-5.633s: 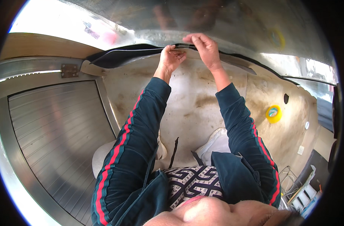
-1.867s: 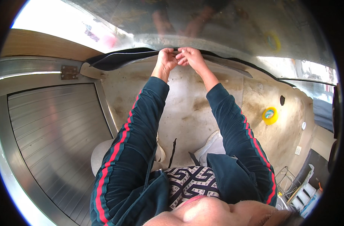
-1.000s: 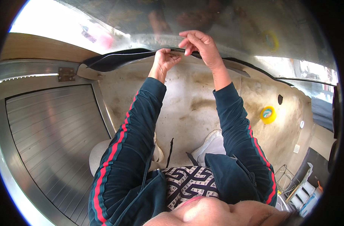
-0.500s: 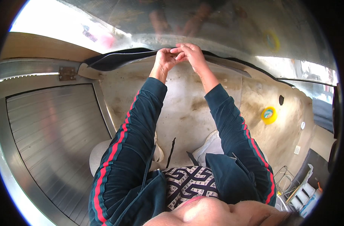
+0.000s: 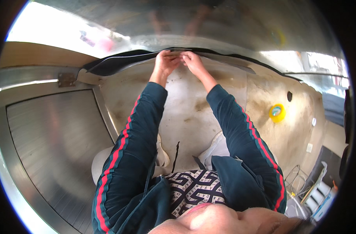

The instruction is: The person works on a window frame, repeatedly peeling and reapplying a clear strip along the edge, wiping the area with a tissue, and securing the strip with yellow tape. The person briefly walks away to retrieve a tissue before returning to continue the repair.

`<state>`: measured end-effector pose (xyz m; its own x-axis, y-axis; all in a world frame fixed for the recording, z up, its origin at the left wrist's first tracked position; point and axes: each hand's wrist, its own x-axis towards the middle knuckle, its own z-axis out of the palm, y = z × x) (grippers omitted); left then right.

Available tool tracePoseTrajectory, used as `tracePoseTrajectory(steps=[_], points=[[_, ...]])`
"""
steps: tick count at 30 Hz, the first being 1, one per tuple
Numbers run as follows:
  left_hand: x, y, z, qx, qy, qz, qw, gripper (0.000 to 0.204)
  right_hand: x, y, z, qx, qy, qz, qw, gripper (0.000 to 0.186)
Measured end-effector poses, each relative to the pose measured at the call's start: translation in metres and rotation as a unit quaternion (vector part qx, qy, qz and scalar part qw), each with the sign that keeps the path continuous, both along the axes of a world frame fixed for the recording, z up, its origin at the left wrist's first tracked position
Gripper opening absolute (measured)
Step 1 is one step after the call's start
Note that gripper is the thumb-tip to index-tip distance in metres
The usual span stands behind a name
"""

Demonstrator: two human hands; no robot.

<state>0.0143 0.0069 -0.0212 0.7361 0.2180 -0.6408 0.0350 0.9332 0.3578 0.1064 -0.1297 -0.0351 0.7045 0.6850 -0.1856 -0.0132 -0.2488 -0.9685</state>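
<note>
A long black flexible strip (image 5: 108, 65) with a pale edge runs along the lower rim of a shiny metal panel (image 5: 217, 29) in front of me. Near the strip's middle, my left hand (image 5: 166, 64) has its fingers curled up around the edge. Close beside it, nearly touching, my right hand (image 5: 193, 63) pinches the same edge with bent fingers. The fingertips of both hands are partly hidden against the strip. Toward the left the strip bulges away from the panel; toward the right it lies flatter.
On the stained pale floor (image 5: 201, 93) to the right lie a yellow tape roll (image 5: 274, 117) and a small black scrap (image 5: 290, 96). A ribbed metal door (image 5: 57, 136) stands at left, below a wooden board (image 5: 41, 54). Cables and white containers (image 5: 317, 197) crowd the lower right.
My right hand has come down a little and now bends its fingers at the strip's edge. My left hand has turned up against it. The view has shifted slightly.
</note>
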Motion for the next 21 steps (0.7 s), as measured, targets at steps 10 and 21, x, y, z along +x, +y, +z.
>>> tracePoseTrajectory(steps=[10,21], points=[[0.009,-0.011,-0.018,-0.048,0.011,0.114,0.992,0.066,0.105,-0.14,0.126,-0.229,-0.054,0.439,0.867,0.044],[0.013,-0.003,0.006,-0.08,0.042,0.08,0.993,0.087,0.049,-0.554,0.088,-0.375,-0.169,-0.239,0.88,0.013]])
